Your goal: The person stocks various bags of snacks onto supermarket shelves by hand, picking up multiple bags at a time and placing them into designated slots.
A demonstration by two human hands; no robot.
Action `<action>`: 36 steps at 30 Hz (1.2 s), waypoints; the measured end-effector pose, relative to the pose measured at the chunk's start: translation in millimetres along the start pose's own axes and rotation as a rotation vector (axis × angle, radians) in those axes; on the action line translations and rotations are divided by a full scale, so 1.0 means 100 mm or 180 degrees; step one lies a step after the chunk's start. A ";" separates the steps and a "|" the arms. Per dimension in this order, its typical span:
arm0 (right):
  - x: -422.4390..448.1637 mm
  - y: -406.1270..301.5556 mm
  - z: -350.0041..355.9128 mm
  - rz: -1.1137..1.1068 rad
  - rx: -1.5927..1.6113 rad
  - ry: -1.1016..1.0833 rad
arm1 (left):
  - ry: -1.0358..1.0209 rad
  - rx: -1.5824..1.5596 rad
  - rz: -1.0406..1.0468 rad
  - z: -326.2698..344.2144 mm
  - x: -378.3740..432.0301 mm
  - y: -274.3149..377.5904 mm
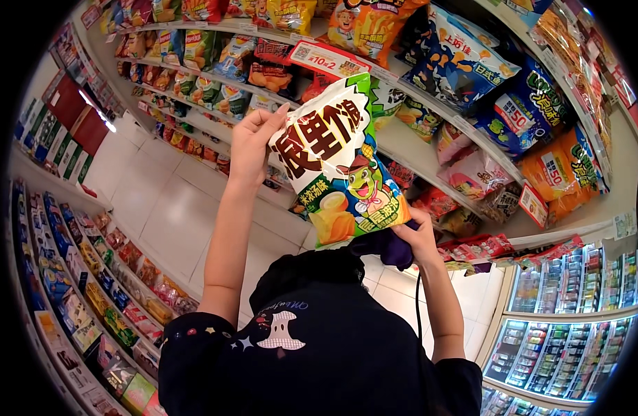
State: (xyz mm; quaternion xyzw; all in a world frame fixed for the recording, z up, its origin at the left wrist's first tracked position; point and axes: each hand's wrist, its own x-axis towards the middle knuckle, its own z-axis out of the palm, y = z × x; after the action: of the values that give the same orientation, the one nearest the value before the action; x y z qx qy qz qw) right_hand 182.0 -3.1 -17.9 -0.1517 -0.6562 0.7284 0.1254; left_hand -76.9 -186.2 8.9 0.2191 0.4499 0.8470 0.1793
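Both my hands hold up one snack bag, white, green and blue with a cartoon frog and pictured chips on its front. The bag is tilted, its printed front facing up at me. My left hand pinches its upper left edge between thumb and fingers. At the lower right corner my right hand grips the bag, thumb on the front and the other fingers largely hidden. A dark purple cloth-like item hangs by my right hand; whether that hand holds it too, I cannot tell.
Shelves of bagged snacks curve across the front and right, with a red-edged price sign behind the bag. Another shelf unit with packets stands at left. Pale floor tiles show between them. Lit drink coolers stand at lower right.
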 end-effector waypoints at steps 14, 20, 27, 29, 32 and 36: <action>0.00 0.03 0.05 -0.0047 0.0155 -0.0194 | 0.0351 -0.0367 0.0151 0.10 -0.09 0.14; -0.08 -0.04 0.10 -0.0591 -0.0387 -0.0293 | 0.0854 -0.0591 0.0355 0.09 -0.02 0.14; -0.12 -0.15 0.13 -0.0819 -0.0456 0.0017 | 0.0963 -0.1035 0.0110 -0.07 0.06 -0.11; -0.14 -0.23 0.05 -0.0832 -0.0445 0.0009 | -0.0124 -0.0599 -0.0144 -0.38 0.13 -0.19; -0.20 -0.31 -0.07 -0.0693 -0.0429 -0.0001 | -0.0734 0.0294 -0.0211 -0.33 0.08 -0.02; -0.19 -0.31 -0.16 -0.0562 -0.0616 -0.0152 | -0.1052 0.0912 -0.0466 -0.18 0.08 0.23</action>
State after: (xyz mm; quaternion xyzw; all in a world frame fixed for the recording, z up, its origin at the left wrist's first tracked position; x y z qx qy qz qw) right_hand 204.9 7.4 12.4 -0.0874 -0.7370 0.6513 0.1582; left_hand -95.6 -207.2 20.8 0.3448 0.5448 0.7118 0.2786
